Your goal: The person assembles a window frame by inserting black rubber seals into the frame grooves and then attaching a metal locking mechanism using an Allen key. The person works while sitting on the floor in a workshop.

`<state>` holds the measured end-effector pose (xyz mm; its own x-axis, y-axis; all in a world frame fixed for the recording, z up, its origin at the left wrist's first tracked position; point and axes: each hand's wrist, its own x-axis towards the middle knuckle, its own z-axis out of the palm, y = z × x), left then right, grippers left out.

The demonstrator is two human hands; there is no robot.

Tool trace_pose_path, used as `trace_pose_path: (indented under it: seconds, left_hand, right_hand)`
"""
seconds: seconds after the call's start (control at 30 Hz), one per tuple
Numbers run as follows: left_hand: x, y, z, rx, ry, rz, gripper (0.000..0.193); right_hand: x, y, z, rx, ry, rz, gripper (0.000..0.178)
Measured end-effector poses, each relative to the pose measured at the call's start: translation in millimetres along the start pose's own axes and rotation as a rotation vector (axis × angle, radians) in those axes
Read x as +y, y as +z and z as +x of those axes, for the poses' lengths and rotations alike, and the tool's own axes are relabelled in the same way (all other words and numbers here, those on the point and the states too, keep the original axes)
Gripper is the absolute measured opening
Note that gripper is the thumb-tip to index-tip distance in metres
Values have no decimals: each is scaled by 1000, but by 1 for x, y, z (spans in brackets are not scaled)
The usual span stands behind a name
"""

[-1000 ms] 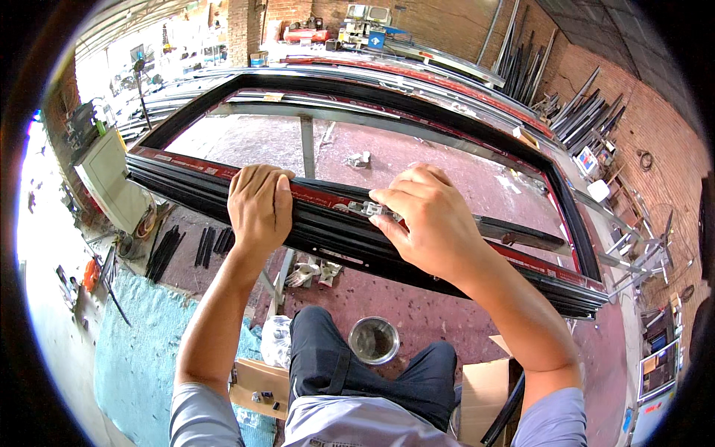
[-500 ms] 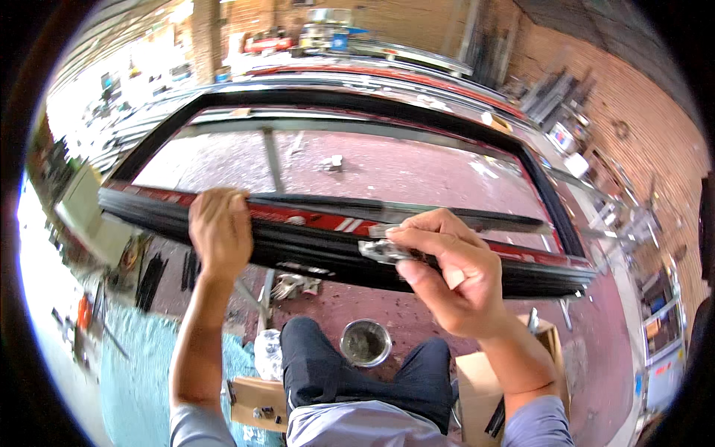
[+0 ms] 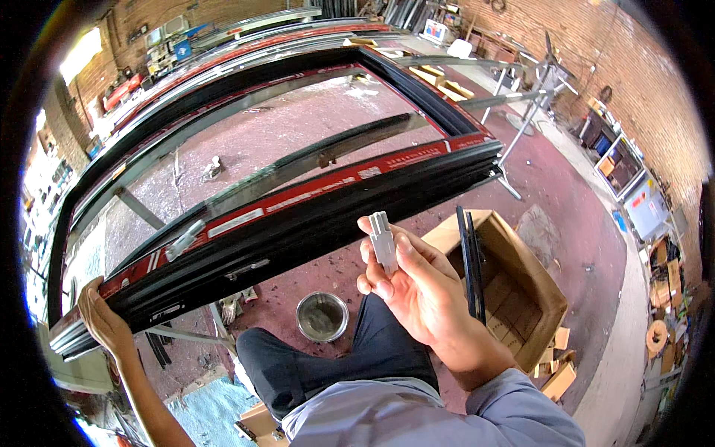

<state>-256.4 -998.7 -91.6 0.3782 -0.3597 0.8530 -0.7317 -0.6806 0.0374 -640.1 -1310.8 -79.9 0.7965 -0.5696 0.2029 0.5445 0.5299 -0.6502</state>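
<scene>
A black window frame (image 3: 298, 227), faced with red film, lies slanted across the view before me. My left hand (image 3: 106, 320) is closed round its near left corner, thumb side along the upper edge. Off the frame's near rail, my right hand (image 3: 421, 287) pinches a small grey-white ribbed block (image 3: 383, 242) between thumb and fingers, its ribbed end upward. A similar pale clear-looking piece (image 3: 185, 240) rests on the red film of the near rail, to the right of my left hand.
Metal stands (image 3: 521, 127) support the frame. A round metal bowl (image 3: 322, 316) sits below, near my knees. At right stands an open cardboard box (image 3: 532, 298) with black strips (image 3: 471, 261) leaning in it. Wood offcuts (image 3: 558, 372) lie beside it. Long profiles (image 3: 246, 74) are stacked behind.
The view has turned rightward. My left hand has shifted left along the frame to its corner. My right hand has drawn away from the rail with the block in its fingers.
</scene>
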Motion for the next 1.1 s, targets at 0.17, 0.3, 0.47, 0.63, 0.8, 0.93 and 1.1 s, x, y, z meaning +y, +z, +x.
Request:
trace_pose_path:
  seconds: [0.17,0.3,0.47,0.63,0.8,0.93,1.1]
  left_hand:
    - [-10,5,-1,-38,-55,-41,47]
    - [-41,11,-10,-55,-58,5,50]
    - [-62,19,-16,-92,-96,-13,53]
    - [-58,17,-10,-75,-81,-45,52]
    - [-63,20,-13,-127,-152,-30,52]
    - [-65,18,-13,-130,-109,-25,52]
    - [-74,20,-16,-120,-143,-26,53]
  right_hand:
    - [-14,-30,-6,73,-5,52,40]
    - [-29,-55,-14,181,-12,22,32]
    - [-86,-90,-32,215,100,-563,29]
    - [-193,-179,-7,228,-40,-1386,28]
    - [-257,-218,26,5,-53,-1990,32]
    - [-265,-214,46,-87,61,-2110,30]
    - [-268,-210,54,-158,80,-2064,27]
